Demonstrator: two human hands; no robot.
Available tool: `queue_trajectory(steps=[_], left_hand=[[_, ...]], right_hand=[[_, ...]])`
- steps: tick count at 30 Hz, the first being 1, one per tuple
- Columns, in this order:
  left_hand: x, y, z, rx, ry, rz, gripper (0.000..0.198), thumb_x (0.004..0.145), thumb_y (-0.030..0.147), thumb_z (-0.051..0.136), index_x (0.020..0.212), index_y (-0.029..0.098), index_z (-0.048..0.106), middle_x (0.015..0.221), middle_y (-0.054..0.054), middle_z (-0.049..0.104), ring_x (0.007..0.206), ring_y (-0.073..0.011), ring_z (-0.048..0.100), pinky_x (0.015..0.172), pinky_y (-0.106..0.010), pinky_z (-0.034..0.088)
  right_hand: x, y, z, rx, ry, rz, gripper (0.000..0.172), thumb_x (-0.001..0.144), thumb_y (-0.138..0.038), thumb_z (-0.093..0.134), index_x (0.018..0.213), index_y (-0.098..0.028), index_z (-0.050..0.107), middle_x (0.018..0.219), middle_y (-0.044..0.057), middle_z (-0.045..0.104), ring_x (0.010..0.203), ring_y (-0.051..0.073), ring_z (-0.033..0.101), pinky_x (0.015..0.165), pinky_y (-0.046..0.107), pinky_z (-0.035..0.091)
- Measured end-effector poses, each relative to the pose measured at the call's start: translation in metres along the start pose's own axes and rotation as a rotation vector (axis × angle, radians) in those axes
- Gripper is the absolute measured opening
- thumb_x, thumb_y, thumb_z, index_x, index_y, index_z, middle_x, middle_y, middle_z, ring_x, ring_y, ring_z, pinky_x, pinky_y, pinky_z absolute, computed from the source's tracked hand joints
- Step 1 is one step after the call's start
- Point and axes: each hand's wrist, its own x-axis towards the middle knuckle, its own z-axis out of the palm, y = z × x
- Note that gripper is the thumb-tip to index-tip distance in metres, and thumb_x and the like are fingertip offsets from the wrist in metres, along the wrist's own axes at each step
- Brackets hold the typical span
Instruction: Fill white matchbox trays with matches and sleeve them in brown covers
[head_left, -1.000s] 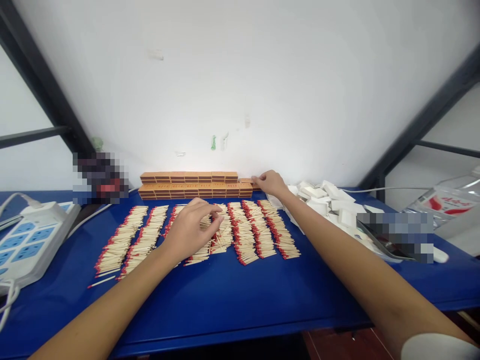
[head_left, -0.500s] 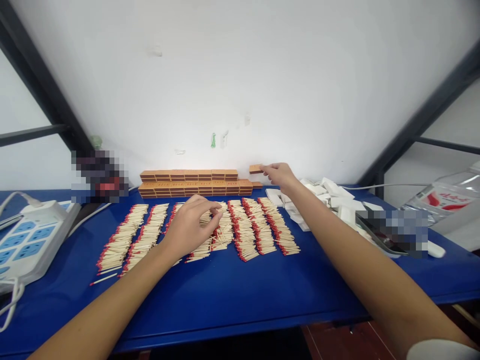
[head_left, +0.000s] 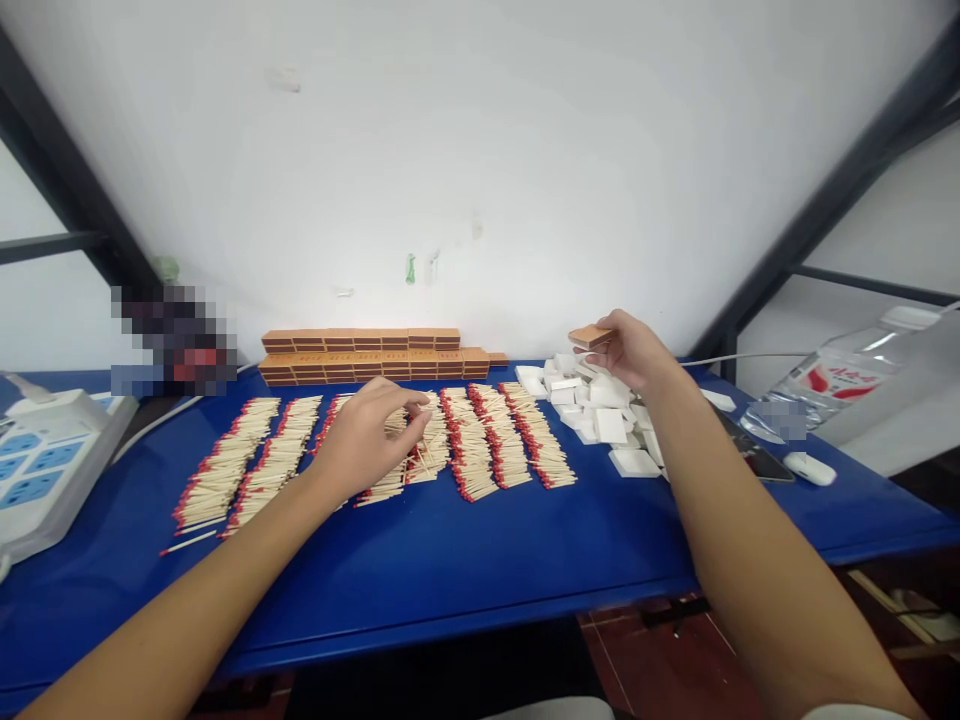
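Observation:
My right hand (head_left: 630, 350) is closed on an orange-brown matchbox (head_left: 590, 337), raised above a heap of small white trays (head_left: 600, 395). Whether a tray sits inside that matchbox I cannot tell. Farther left, my left hand (head_left: 375, 430) hovers over rows of red-headed matches (head_left: 469, 450). Its fingers are curved, with a gap between thumb and forefinger and nothing visible in them. The hand covers part of the middle rows. Against the wall, matchboxes (head_left: 360, 365) are stacked in a long row.
A white power strip (head_left: 45, 465) with cables lies at the left of the blue table (head_left: 450, 560). To the right are a clear plastic bottle (head_left: 832, 375), a white earphone case (head_left: 810, 468) and a dark flat object (head_left: 761, 460). Black metal frame bars slope at both sides.
My right hand has moved right with the matchbox, from beside the stack to over the white trays. My left hand stays over the matches. The view has shifted slightly right.

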Motion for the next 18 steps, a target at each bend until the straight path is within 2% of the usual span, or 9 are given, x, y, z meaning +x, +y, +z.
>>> queue_trajectory(steps=[3,6,9,11,14,18], left_hand=[[0.000,-0.001,0.000,0.003,-0.001,-0.014,0.016,0.100,0.028,0.061,0.102,0.021,0.075,0.093,-0.005,0.079,0.095,-0.0235,0.068,0.088,-0.039,0.055],[0.000,-0.002,0.000,0.010,-0.003,-0.025,0.017,0.100,0.030,0.061,0.102,0.021,0.076,0.093,-0.005,0.079,0.095,-0.0237,0.069,0.088,-0.039,0.055],[0.001,-0.001,0.000,0.003,-0.008,-0.035,0.018,0.100,0.031,0.061,0.101,0.022,0.077,0.093,-0.005,0.080,0.095,-0.0236,0.070,0.087,-0.038,0.056],[0.001,0.000,-0.001,-0.006,-0.012,-0.038,0.018,0.100,0.032,0.061,0.100,0.022,0.077,0.093,-0.005,0.080,0.095,-0.0236,0.070,0.086,-0.038,0.056],[0.001,0.001,-0.001,-0.008,-0.010,-0.031,0.018,0.099,0.032,0.061,0.100,0.022,0.077,0.092,-0.005,0.080,0.094,-0.0236,0.070,0.085,-0.038,0.056],[0.001,0.000,-0.002,0.005,-0.018,-0.029,0.019,0.100,0.031,0.061,0.101,0.021,0.077,0.092,-0.006,0.079,0.093,-0.0238,0.069,0.085,-0.039,0.055]], right_hand=[[-0.006,0.001,0.011,-0.141,-0.028,0.006,0.010,0.086,-0.026,0.056,0.079,-0.020,0.057,0.074,0.011,0.071,0.066,0.022,0.069,0.064,0.032,0.056],[-0.019,-0.003,0.025,-0.502,-0.152,-0.123,0.005,0.081,-0.022,0.067,0.085,-0.019,0.068,0.064,0.004,0.068,0.059,0.021,0.065,0.064,0.033,0.053],[-0.030,-0.007,0.040,-1.053,-0.274,-0.335,0.016,0.084,-0.019,0.068,0.094,-0.022,0.079,0.079,0.005,0.074,0.075,0.022,0.069,0.073,0.032,0.051],[-0.034,-0.006,0.049,-1.263,-0.309,-0.353,0.020,0.085,-0.018,0.069,0.099,-0.023,0.083,0.094,0.007,0.078,0.086,0.024,0.071,0.076,0.032,0.050],[-0.033,-0.001,0.059,-1.377,-0.346,-0.304,0.022,0.084,-0.015,0.072,0.100,-0.024,0.084,0.101,0.009,0.079,0.094,0.026,0.072,0.079,0.032,0.051],[-0.029,0.004,0.061,-1.405,-0.349,-0.271,0.018,0.083,-0.012,0.071,0.088,-0.022,0.084,0.099,0.011,0.080,0.093,0.027,0.073,0.077,0.032,0.051]])
